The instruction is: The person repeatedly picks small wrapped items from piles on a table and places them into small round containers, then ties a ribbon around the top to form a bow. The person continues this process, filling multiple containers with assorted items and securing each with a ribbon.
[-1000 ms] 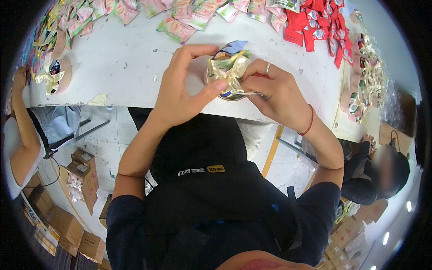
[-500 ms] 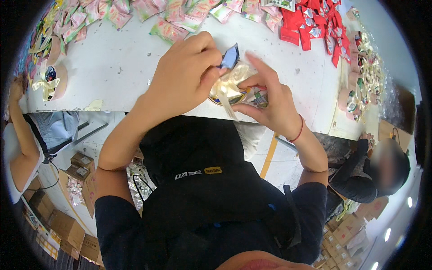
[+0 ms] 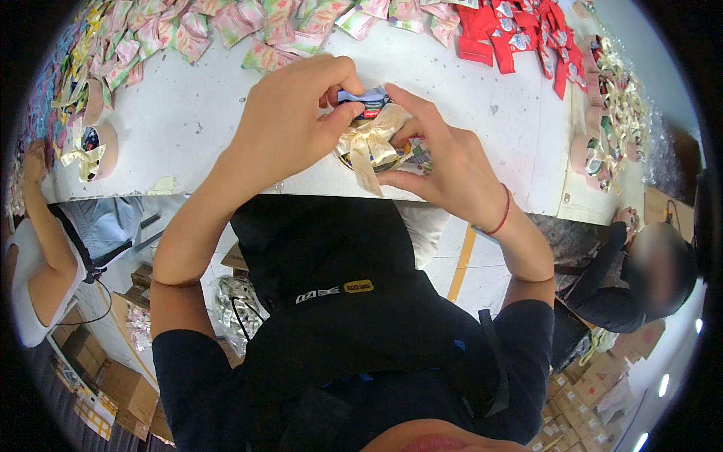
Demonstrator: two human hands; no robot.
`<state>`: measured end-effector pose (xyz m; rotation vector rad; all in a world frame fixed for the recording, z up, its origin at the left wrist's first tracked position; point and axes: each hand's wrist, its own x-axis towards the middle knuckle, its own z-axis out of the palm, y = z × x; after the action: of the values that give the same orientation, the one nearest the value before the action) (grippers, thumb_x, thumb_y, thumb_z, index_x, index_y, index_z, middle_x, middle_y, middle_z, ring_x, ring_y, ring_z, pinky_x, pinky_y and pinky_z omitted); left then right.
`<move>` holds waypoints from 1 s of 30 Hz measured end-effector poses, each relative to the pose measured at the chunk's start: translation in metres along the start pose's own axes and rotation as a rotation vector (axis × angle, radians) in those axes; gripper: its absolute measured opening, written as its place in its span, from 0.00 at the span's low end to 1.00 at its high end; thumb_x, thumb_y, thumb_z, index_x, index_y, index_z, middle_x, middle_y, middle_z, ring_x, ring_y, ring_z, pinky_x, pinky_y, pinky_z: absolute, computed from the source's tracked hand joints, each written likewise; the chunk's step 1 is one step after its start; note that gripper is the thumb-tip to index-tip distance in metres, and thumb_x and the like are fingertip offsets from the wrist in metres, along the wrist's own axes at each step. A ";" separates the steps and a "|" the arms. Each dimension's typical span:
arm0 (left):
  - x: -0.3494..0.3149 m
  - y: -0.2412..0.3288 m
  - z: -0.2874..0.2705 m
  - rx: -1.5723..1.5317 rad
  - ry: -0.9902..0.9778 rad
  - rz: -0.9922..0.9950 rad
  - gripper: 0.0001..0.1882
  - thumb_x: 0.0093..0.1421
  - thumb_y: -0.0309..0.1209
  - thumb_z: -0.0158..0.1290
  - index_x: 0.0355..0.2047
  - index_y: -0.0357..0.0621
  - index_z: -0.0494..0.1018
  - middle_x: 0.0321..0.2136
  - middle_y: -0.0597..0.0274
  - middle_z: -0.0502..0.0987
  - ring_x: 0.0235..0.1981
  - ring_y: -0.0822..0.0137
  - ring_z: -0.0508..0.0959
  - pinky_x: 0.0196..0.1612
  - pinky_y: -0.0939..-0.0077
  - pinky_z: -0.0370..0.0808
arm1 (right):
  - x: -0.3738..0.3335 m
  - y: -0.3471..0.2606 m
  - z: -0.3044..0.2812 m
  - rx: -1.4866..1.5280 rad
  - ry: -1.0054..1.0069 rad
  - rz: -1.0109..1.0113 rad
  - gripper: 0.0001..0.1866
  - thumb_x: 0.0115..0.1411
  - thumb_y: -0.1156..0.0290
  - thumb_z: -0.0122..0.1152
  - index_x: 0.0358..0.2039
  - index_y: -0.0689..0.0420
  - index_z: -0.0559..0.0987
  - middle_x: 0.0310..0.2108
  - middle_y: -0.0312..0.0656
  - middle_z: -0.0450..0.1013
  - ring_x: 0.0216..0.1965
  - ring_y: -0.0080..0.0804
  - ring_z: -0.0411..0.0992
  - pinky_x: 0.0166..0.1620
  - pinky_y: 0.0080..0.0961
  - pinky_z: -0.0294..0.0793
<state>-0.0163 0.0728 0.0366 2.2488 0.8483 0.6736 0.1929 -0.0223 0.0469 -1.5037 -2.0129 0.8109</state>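
Near the table's front edge, a small round candy box with a cream ribbon bow (image 3: 370, 141) sits between my hands, small wrapped pieces inside it. My left hand (image 3: 290, 113) pinches a small blue packet (image 3: 364, 102) between thumb and fingers, at the far side of the bow. The far rim of the box is hidden behind the packet and ribbon. My right hand (image 3: 448, 154) is curved round the right side of the box, thumb at the near side and fingers at the far side, holding it.
Pink-and-green packets (image 3: 233, 22) lie piled along the far side of the white table (image 3: 188, 105). Red packets (image 3: 512, 34) are heaped at the far right. Finished-looking pink ribboned boxes (image 3: 94, 154) stand at both sides. Co-workers sit left and right (image 3: 655, 271).
The blue packet has gone from standing upright to lying lower across the far side of the box. My right index finger has come in to its right end.
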 end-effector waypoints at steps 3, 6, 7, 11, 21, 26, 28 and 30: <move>0.004 0.002 -0.008 0.150 -0.017 0.110 0.06 0.52 0.26 0.59 0.30 0.43 0.74 0.29 0.60 0.70 0.31 0.59 0.73 0.34 0.69 0.70 | 0.000 0.005 0.001 -0.135 0.017 -0.196 0.40 0.48 0.64 0.72 0.61 0.57 0.66 0.35 0.47 0.75 0.33 0.44 0.76 0.34 0.33 0.76; 0.003 0.005 -0.007 0.247 0.004 0.197 0.05 0.51 0.25 0.58 0.29 0.44 0.74 0.29 0.60 0.69 0.32 0.56 0.73 0.34 0.68 0.69 | 0.000 0.002 0.001 -0.154 -0.015 -0.173 0.38 0.48 0.64 0.72 0.59 0.57 0.67 0.37 0.47 0.74 0.33 0.45 0.76 0.34 0.33 0.76; 0.003 0.008 -0.004 0.288 0.025 0.211 0.05 0.50 0.25 0.58 0.29 0.44 0.74 0.28 0.60 0.69 0.32 0.56 0.73 0.35 0.67 0.70 | 0.000 0.002 0.000 -0.148 -0.017 -0.174 0.38 0.48 0.63 0.72 0.59 0.57 0.68 0.37 0.48 0.74 0.33 0.46 0.76 0.34 0.33 0.76; 0.004 0.008 0.007 0.265 0.039 0.116 0.06 0.50 0.25 0.59 0.29 0.44 0.74 0.30 0.60 0.70 0.33 0.56 0.74 0.36 0.67 0.70 | 0.002 0.001 -0.003 -0.204 -0.048 -0.173 0.38 0.47 0.60 0.72 0.58 0.58 0.68 0.36 0.49 0.75 0.32 0.47 0.76 0.34 0.34 0.76; -0.008 0.000 0.005 0.078 0.014 0.028 0.05 0.54 0.27 0.59 0.26 0.42 0.73 0.28 0.61 0.73 0.28 0.64 0.75 0.31 0.71 0.70 | 0.008 -0.004 -0.004 -0.093 -0.083 -0.070 0.45 0.41 0.61 0.79 0.59 0.58 0.67 0.35 0.45 0.75 0.34 0.39 0.77 0.36 0.30 0.75; 0.015 -0.010 0.008 -0.067 -0.133 -0.114 0.08 0.56 0.26 0.57 0.31 0.42 0.67 0.20 0.62 0.70 0.20 0.69 0.71 0.24 0.72 0.65 | -0.019 0.019 -0.010 0.284 0.276 0.063 0.33 0.51 0.65 0.74 0.54 0.60 0.70 0.39 0.38 0.73 0.36 0.22 0.71 0.39 0.20 0.72; 0.016 -0.022 0.012 -0.288 -0.193 -0.139 0.09 0.57 0.27 0.56 0.36 0.43 0.67 0.17 0.67 0.68 0.18 0.74 0.68 0.23 0.76 0.63 | -0.020 0.010 -0.003 0.523 0.489 0.252 0.23 0.60 0.69 0.64 0.54 0.61 0.68 0.41 0.40 0.72 0.32 0.20 0.69 0.36 0.18 0.71; 0.016 -0.022 0.013 -0.363 -0.202 -0.210 0.08 0.57 0.28 0.57 0.34 0.43 0.69 0.17 0.70 0.68 0.20 0.77 0.68 0.25 0.78 0.63 | -0.020 0.009 0.016 0.438 0.617 0.147 0.20 0.65 0.70 0.53 0.55 0.62 0.66 0.42 0.42 0.70 0.28 0.20 0.67 0.30 0.16 0.68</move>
<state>-0.0064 0.0924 0.0163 1.8366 0.7775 0.4516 0.1925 -0.0423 0.0285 -1.4230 -1.1997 0.6761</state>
